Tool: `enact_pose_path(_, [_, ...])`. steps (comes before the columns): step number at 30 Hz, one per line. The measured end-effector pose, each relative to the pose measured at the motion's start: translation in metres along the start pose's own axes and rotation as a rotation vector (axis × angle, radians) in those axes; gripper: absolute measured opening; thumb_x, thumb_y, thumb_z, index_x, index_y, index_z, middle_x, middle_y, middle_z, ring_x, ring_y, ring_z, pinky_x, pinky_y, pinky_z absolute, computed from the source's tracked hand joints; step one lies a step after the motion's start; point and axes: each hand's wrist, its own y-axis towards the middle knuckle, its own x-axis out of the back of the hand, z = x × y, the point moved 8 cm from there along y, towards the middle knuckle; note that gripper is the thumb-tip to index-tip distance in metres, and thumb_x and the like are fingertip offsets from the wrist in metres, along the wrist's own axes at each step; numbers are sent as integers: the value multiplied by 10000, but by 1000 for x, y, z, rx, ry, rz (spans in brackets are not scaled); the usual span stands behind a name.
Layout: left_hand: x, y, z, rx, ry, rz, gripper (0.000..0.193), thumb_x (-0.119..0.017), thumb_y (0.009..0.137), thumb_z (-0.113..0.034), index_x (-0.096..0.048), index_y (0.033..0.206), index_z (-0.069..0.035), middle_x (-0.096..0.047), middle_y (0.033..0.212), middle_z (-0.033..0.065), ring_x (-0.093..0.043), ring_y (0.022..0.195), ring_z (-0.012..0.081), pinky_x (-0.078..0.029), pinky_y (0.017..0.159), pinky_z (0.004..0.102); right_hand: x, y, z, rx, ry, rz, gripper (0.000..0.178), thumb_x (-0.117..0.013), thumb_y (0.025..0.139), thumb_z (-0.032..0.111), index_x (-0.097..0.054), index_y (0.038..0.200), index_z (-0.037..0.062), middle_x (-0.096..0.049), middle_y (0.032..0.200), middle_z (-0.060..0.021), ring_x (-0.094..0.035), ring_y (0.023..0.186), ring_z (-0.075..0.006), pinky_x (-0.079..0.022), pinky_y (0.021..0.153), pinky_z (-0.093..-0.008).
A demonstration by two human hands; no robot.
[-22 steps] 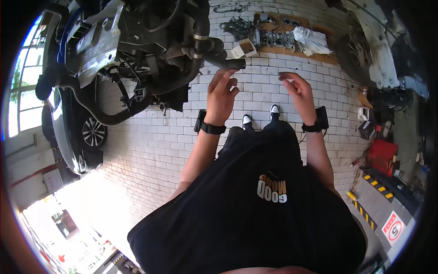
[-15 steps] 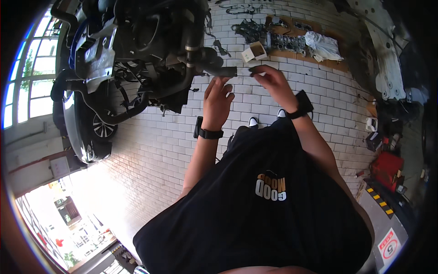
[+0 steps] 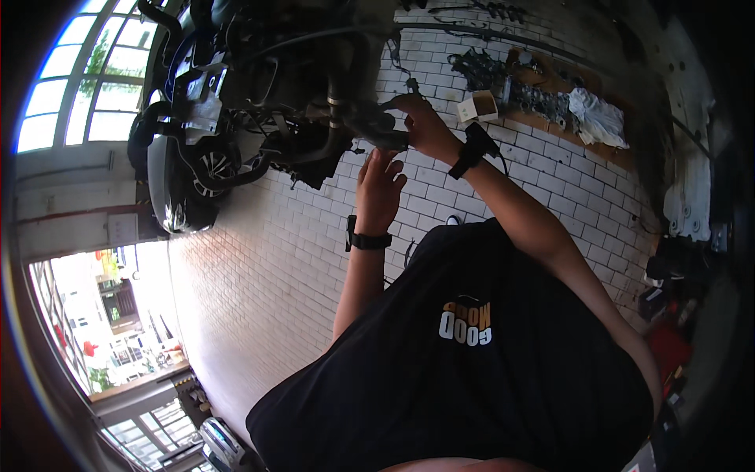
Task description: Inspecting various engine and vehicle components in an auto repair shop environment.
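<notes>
A thick black hose [image 3: 391, 141] sticks out from the engine assembly [image 3: 291, 102] at the upper left, its end near my hands. My left hand [image 3: 379, 193] is below the hose end, its fingertips against the hose's underside and the other fingers loosely bent. At the right of the hose end is my right hand [image 3: 429, 132], fingers curled and reaching over toward the hose's far side. Its fingertips are dark and partly hidden, so what they hold does not show. Both wrists wear black straps with small devices.
Behind lies brown cardboard [image 3: 543, 118] with metal engine parts [image 3: 539, 101], a white cloth [image 3: 595, 116] and a small open box [image 3: 478, 107]. A car wheel [image 3: 211, 167] and bumper [image 3: 174, 189] stand left. A red case [image 3: 668, 346] is at right.
My right hand has moved left, from beside the hose end with a small dark piece in its fingertips, to over the hose. My left hand stays at the hose's underside. The view has shifted.
</notes>
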Motion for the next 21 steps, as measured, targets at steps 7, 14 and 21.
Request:
enact_pose_path(7, [0, 7, -4, -51, 112, -160, 273, -559, 988, -322, -574, 1128, -89, -591, 1050, 19, -502, 826, 103, -410, 668, 250, 6, 12, 0, -98, 2, 135, 382, -803, 758, 233, -645, 1062, 62, -601, 1071, -125, -559, 1041, -304, -465, 890, -392])
enact_pose_path(14, [9, 12, -4, -47, 117, -175, 229, -568, 979, -279, -587, 1094, -82, -603, 1010, 18, -524, 823, 100, -416, 649, 248, 18, 9, -5, -111, -8, 171, 382, -800, 773, 280, -647, 1062, 82, -560, 1176, -122, -543, 1088, -306, -481, 875, -389])
enact_pose_path(21, [5, 9, -14, -80, 101, -197, 173, -552, 972, -205, -574, 1028, -43, -596, 938, 15, -529, 759, 73, -399, 599, 222, 21, 12, 4, 54, -42, 97, 434, -803, 764, 171, -608, 1138, 67, -542, 1111, -53, -538, 779, -130, -453, 578, -234])
